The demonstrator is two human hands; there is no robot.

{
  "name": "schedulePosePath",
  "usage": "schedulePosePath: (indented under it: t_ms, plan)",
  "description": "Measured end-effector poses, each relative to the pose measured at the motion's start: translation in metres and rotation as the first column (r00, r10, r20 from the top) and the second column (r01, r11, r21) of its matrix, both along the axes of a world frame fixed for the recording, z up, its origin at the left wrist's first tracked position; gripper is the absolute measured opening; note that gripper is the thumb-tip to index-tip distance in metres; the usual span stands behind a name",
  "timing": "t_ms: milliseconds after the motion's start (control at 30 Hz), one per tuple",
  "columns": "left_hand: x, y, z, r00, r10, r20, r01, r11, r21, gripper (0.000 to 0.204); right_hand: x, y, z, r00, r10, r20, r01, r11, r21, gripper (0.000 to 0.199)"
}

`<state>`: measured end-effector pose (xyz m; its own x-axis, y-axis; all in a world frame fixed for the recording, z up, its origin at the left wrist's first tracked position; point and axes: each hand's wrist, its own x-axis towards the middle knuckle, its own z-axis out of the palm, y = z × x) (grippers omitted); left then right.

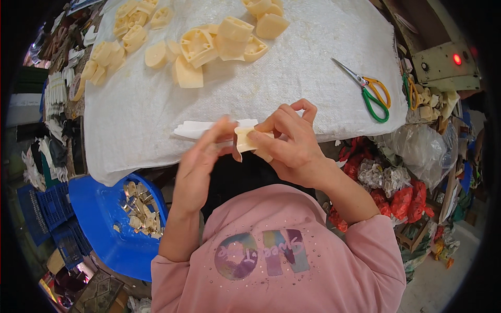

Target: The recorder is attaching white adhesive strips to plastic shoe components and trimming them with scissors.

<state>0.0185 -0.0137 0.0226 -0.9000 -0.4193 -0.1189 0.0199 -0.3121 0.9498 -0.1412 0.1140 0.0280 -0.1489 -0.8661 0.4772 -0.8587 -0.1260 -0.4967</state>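
Observation:
Over the table's near edge, my right hand [293, 140] pinches a cream moulded plastic piece [245, 139] between thumb and fingers. A thin brownish strip shows along that piece's left side; what it is I cannot make out. My left hand [201, 148] is close to the left of the piece, its fingers stretched and thumb apart, the fingertips smeared by motion. Whether they touch the piece is unclear. Just behind both hands lie white strips [193, 129], partly hidden by my fingers. More cream moulded pieces [198, 48] sit in clusters on the white table cover [302, 68].
Scissors [369, 94] with green and yellow handles lie at the right of the table. Below its left corner stands a blue tub [99, 229] with metal-looking pieces [142, 208]. Red bags [412, 201] and clear plastic [422, 143] crowd the right side, below a box with a red light [457, 59].

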Motion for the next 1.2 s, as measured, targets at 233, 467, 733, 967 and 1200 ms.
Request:
schedulePosePath:
  t_ms: [233, 467, 733, 967, 1200]
  plan:
    - [-0.011, 0.003, -0.013, 0.951, -0.294, -0.094, 0.297, 0.786, 0.542, 0.048, 0.003, 0.001, 0.001, 0.993, 0.064, 0.096, -0.064, 0.998, -0.001, 0.036]
    - [-0.016, 0.006, -0.014, 0.961, -0.276, -0.027, 0.253, 0.831, 0.496, 0.046, 0.003, 0.0, 0.0, 0.987, 0.154, 0.051, -0.153, 0.988, -0.033, 0.037]
    - [-0.017, 0.01, -0.006, 0.975, -0.221, 0.009, 0.21, 0.936, 0.284, 0.053, -0.004, 0.005, -0.001, 0.988, 0.123, 0.091, -0.121, 0.992, -0.024, 0.034]
    - [0.0, 0.02, -0.01, 0.954, 0.249, -0.167, -0.296, 0.865, -0.406, 0.027, -0.001, 0.007, 0.001, 0.999, 0.0, 0.046, 0.002, 1.0, -0.025, 0.031]
    - [-0.005, 0.031, -0.004, 0.911, 0.362, -0.197, -0.41, 0.756, -0.51, 0.015, 0.0, 0.009, 0.005, 0.997, -0.014, 0.072, 0.013, 1.0, 0.022, 0.037]
